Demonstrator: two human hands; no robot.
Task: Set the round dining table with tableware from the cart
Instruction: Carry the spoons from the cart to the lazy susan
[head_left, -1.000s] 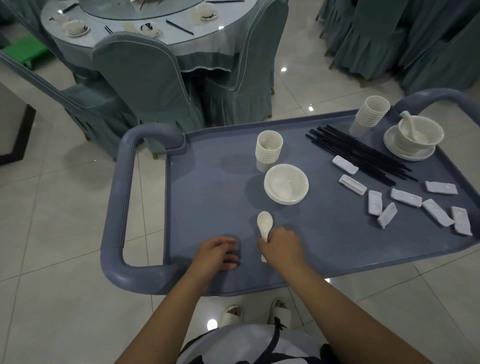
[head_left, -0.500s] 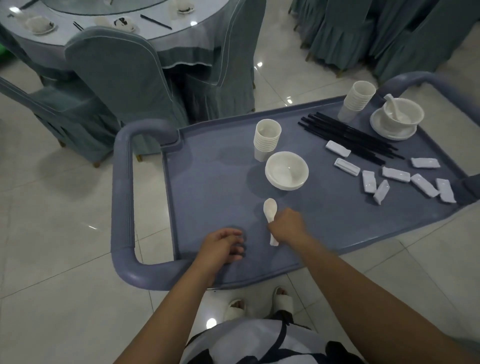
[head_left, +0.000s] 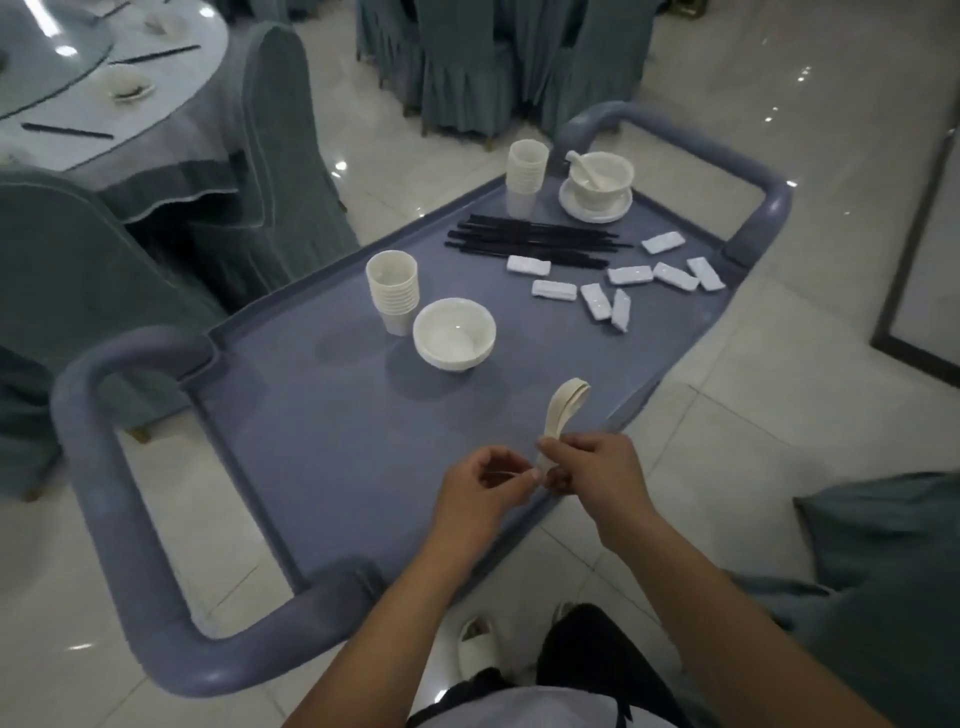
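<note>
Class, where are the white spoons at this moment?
In the head view the white spoons are lifted above the cart's near edge, handles held by the right hand, just this side of the empty bowl.

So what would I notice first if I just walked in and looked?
Probably the two hands, right hand and left hand, pinching white spoons above the near end of the big blue cart. Next, the white bowl and stacked cups mid-cart, with black chopsticks further back.
</note>
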